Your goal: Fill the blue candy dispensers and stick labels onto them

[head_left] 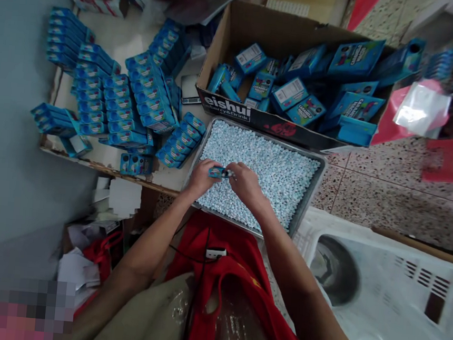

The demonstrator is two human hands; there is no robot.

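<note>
My left hand (202, 177) grips a small blue candy box (215, 172), which lies sideways with its end facing right. At that end, the curled fingers of my right hand (245, 183) are pinched, with a few small whitish candies showing at the fingertips. Both hands are over a metal tray (320, 173) filled with a layer of pale blue and white candies (285, 180). Part of the box is covered by my left fingers.
Many similar blue boxes (150, 92) stand in rows on a white table (112, 27) at left. Behind the tray, a cardboard carton (216, 53) holds larger blue boxes (305, 109). A white plastic crate (390, 290) with a metal bowl (334, 269) is at right, near a red stool (441, 160).
</note>
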